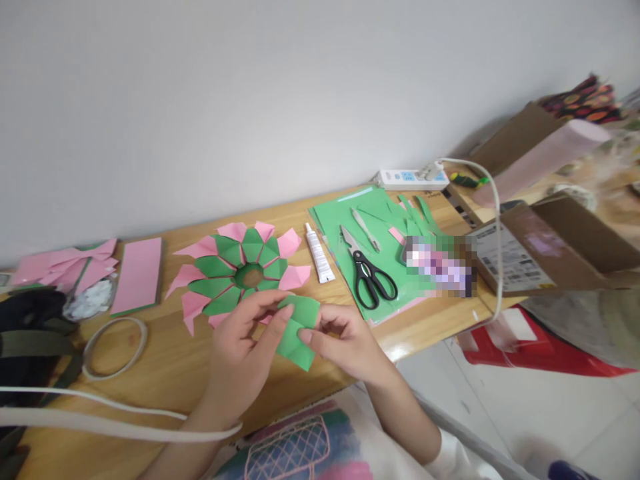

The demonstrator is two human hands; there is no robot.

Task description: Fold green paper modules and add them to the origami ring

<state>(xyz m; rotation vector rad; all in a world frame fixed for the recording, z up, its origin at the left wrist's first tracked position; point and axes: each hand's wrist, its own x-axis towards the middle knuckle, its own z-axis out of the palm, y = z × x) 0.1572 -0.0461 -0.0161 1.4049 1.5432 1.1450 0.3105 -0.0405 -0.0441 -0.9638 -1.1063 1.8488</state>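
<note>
A small piece of folded green paper point(300, 320) is between my two hands, above the front of the wooden table. My left hand point(250, 340) pinches its left edge with thumb and fingers. With the thumb lying on the paper's face, my right hand point(343, 337) grips the right side; the fingers behind are partly hidden. Just beyond my hands lies a ring-shaped paper flower point(273, 248) with green inner petals and pink pointed tips, its near side partly covered by my left hand. A white glue tube point(320, 255) rests to its right.
Black-handled scissors point(367, 273) and a craft knife point(366, 230) lie on green sheets point(333, 212). Left are pink paper point(137, 273) and a tape roll point(86, 350). A power strip point(405, 179), cardboard box point(530, 267) and white cable point(499, 240) stand right. Another cable point(100, 420) crosses lower left.
</note>
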